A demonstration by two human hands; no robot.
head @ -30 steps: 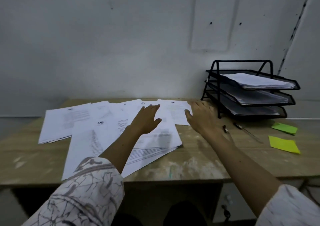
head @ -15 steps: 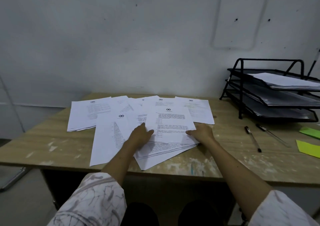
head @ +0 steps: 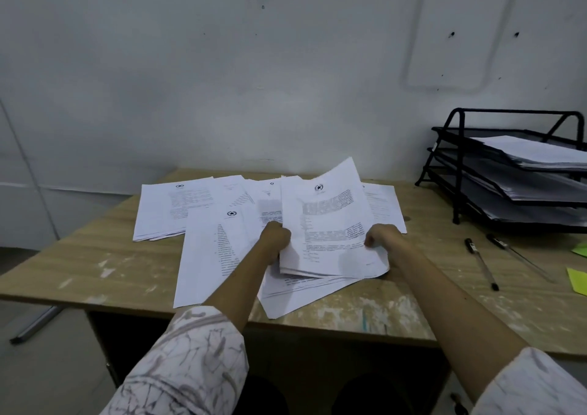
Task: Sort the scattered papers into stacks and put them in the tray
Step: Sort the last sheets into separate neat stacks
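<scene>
Change vs half-second back: sheaf (head: 330, 224) was flat under both palms, now far edge tilted up off bench (head: 95, 256). First stack being gathered, nothing trayed from this pile yet. Left hand (head: 274, 240) fingers curled, pinching sheaf's 9 o'clock edge; right hand (head: 382, 238) fingers curled, pinching 3 o'clock edge. Loose papers (head: 171, 208) at 11 o'clock. Tray (head: 457, 167) at 2 o'clock, already part filled.
</scene>
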